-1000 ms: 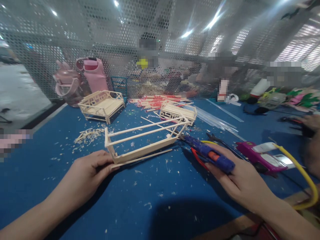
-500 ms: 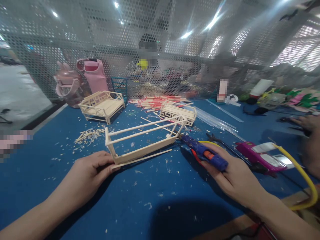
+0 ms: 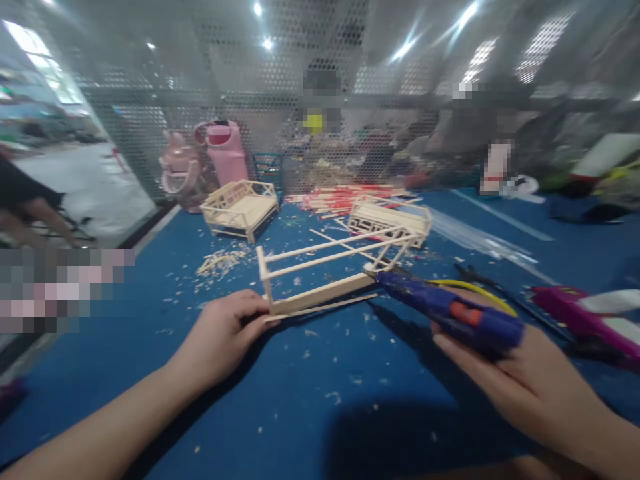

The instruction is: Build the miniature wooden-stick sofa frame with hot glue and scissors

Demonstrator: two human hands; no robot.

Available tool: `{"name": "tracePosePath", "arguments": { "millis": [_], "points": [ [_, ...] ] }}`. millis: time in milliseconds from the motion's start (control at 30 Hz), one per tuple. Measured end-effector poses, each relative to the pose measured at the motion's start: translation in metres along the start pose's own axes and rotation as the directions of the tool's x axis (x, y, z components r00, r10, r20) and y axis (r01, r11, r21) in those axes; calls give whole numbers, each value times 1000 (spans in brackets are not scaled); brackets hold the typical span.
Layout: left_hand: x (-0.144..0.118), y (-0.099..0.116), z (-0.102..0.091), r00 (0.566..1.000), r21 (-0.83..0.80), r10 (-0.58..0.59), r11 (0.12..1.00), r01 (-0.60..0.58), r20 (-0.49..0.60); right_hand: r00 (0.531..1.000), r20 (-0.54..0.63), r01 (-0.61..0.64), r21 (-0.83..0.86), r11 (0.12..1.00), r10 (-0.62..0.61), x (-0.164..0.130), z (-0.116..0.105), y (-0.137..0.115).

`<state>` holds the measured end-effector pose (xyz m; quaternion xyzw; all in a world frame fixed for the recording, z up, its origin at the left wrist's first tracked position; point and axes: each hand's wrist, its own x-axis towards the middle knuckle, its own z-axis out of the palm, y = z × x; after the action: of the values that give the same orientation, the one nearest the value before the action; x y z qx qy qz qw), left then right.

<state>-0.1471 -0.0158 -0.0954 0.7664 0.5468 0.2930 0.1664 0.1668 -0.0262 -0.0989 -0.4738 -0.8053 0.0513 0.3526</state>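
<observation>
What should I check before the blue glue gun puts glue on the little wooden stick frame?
1. Frame held steady: ok. The left hand pinches the near corner of the pale wooden stick frame on the blue table.
2. Gun gripped: ok. The right hand holds the blue glue gun with the orange trigger.
3. Nozzle aimed at a joint: ok. Its tip sits by the frame's far right corner.
4. Fingers away from the tip: ok. Both hands are well back from it.
5. Glue ready and hot: cannot tell.
6. Loose thin stick by the frame's base in place: cannot tell if it is attached.
</observation>
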Motion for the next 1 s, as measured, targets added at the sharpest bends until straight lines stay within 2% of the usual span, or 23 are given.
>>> {"name": "tracePosePath", "arguments": {
  "millis": [100,167,233,333,433,567,767,1000],
  "points": [
    [-2,4,0,1000,-9,-9,1000,9,6,996,74,-70,203,977,56,6,5,-28],
    [-3,6,0,1000,-24,-26,999,26,7,978,166,-177,361,916,124,11,11,-42],
    [-4,7,0,999,-41,-40,998,40,7,942,280,-303,479,824,184,16,16,-51],
    [-5,8,0,999,-64,-46,997,46,-3,889,414,-421,568,708,196,24,22,-57],
    [-5,8,0,999,-89,-53,995,52,-9,844,500,-499,599,626,195,30,25,-59],
    [-5,9,0,998,-87,-64,994,64,4,821,529,-548,630,550,213,32,33,-60],
    [-5,8,1,996,-78,-84,993,85,12,793,562,-593,626,506,234,30,42,-60],
    [-5,9,1,997,-99,-72,992,72,-1,789,574,-606,664,439,219,32,44,-61]
  ]
}}
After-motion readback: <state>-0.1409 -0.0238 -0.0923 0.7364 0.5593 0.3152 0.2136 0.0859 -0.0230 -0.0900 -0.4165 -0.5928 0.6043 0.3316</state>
